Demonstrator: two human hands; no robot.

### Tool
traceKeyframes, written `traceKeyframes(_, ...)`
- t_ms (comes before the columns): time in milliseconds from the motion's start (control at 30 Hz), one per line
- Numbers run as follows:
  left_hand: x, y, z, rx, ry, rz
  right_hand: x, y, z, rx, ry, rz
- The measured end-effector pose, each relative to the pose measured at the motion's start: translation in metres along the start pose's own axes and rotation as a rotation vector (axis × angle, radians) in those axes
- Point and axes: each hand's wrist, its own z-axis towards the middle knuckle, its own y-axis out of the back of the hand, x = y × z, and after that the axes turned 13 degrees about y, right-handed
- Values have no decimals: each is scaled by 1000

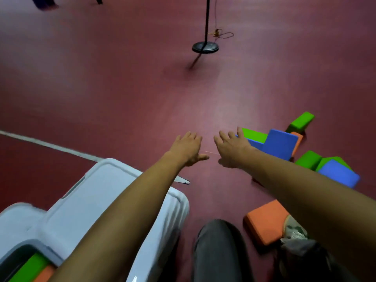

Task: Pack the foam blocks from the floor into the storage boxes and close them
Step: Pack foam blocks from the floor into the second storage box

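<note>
Both my arms stretch forward over the dark red floor. My left hand point(188, 148) and my right hand point(232, 148) hover side by side, palms down, fingers spread, holding nothing. Just right of my right hand stands a blue foam block point(281, 146) with a green block point(254, 135) behind it. Further right lie another green block point(302, 122), a second blue block point(338, 174) and a green one point(308, 159). An orange block point(265, 222) lies near my shoe. A grey storage box point(114, 192) sits under my left forearm, with green and orange blocks point(30, 268) inside a box at bottom left.
A black stand with a round base point(205, 47) and a cable rises from the floor ahead. A white floor line point(50, 145) runs at the left. My dark trouser leg point(218, 251) and shoe point(295, 231) fill the bottom edge.
</note>
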Motion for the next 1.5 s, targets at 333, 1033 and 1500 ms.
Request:
traceKeyframes(333, -186, -54, 62, 99, -231, 7, -103, -166, -75, 200, -209, 181)
traceKeyframes(1033, -440, -246, 103, 517, -266, 143, -188, -435, -141, 372, -348, 603)
traceKeyframes(1500, -488, -295, 110, 860, -6, 216, -232, -531, -176, 505, -474, 680)
